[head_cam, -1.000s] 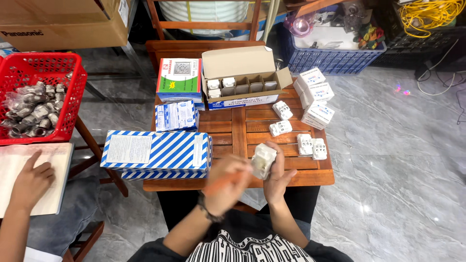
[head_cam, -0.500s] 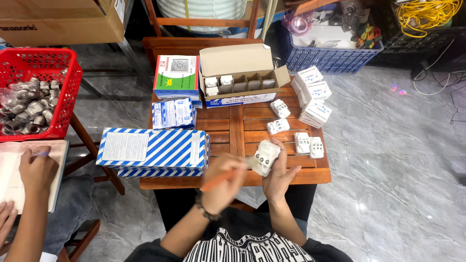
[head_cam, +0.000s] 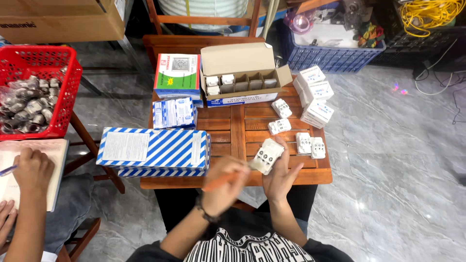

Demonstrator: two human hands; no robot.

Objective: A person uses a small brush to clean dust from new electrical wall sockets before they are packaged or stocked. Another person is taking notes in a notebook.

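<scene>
Left hand [head_cam: 224, 180] gripping orange screwdriver [head_cam: 219, 181], tip at socket | right hand [head_cam: 280, 175] clasping white socket [head_cam: 265, 155] at near table edge | four loose sockets [head_cam: 304, 143] lying beyond, right | far open box [head_cam: 242, 80] two slots filled, rest empty; judged early-to-mid

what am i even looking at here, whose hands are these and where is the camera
The camera sits on a person's head and looks down, so the two hands at the bottom are their own. The right hand holds a white socket; the left hand works at it with an orange tool. On the wooden table lie more sockets, an open carton and a blue striped box. The hand at far left, on a notebook, belongs to someone else.
</scene>
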